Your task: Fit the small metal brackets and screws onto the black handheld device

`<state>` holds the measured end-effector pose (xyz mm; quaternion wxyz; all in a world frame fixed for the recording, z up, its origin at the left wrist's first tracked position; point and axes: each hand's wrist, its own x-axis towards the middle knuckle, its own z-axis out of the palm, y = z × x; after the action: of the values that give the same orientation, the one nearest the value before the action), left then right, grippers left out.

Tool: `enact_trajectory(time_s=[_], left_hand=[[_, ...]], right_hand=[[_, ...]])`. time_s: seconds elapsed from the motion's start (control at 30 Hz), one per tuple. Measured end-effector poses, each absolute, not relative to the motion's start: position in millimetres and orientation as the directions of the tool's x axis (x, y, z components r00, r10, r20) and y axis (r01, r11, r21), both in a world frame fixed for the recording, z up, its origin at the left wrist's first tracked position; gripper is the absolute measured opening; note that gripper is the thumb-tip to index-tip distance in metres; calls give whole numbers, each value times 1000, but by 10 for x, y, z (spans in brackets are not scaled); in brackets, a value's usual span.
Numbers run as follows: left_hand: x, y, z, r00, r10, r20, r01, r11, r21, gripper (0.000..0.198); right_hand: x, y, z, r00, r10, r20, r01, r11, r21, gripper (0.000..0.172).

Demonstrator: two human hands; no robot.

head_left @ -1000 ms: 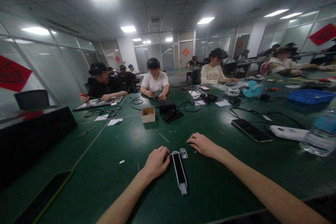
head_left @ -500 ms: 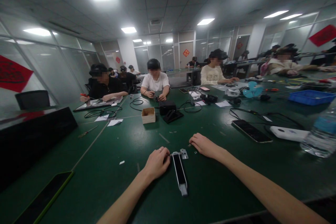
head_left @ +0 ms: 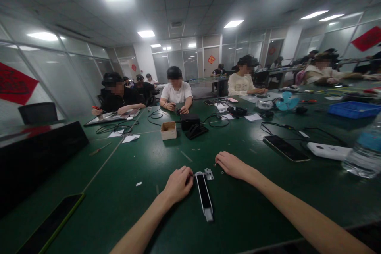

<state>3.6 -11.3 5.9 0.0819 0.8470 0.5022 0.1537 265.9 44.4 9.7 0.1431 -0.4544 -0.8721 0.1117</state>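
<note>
In the head view, a long narrow piece with a black face and a pale frame [head_left: 204, 193] lies on the green table, a small metal plate [head_left: 209, 174] at its far end. My left hand [head_left: 178, 183] is curled beside that far end, its fingertips at a thin part sticking out to the left; what they pinch is hidden. To the right, my right hand [head_left: 230, 164] rests with fingers bent down and together on the tabletop. Close to its fingertips lies a tiny shiny ring [head_left: 214, 165], and a second small ring [head_left: 222, 172] is just below the hand.
Beyond my hands stand an open cardboard box [head_left: 168, 131] and a black box [head_left: 189, 121]. A phone [head_left: 285, 148], a white device [head_left: 327, 151] and a water bottle [head_left: 364, 152] are at right. Another phone [head_left: 49, 226] lies near left. Several people sit across the table.
</note>
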Motion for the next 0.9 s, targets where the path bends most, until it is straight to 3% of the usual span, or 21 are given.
enact_trajectory(time_s=[0.13, 0.37, 0.9], left_hand=[[34, -107, 56, 446, 878, 172, 829, -478, 290, 15], [47, -107, 53, 440, 881, 173, 833, -472, 288, 14], [45, -104, 47, 442, 882, 166, 835, -471, 283, 15]], right_hand=[[2586, 395, 115, -552, 812, 189, 702, 575, -421, 25], [2406, 228, 132, -687, 689, 232, 538, 696, -476, 23], [2424, 223, 139, -717, 648, 256, 520, 742, -422, 22]])
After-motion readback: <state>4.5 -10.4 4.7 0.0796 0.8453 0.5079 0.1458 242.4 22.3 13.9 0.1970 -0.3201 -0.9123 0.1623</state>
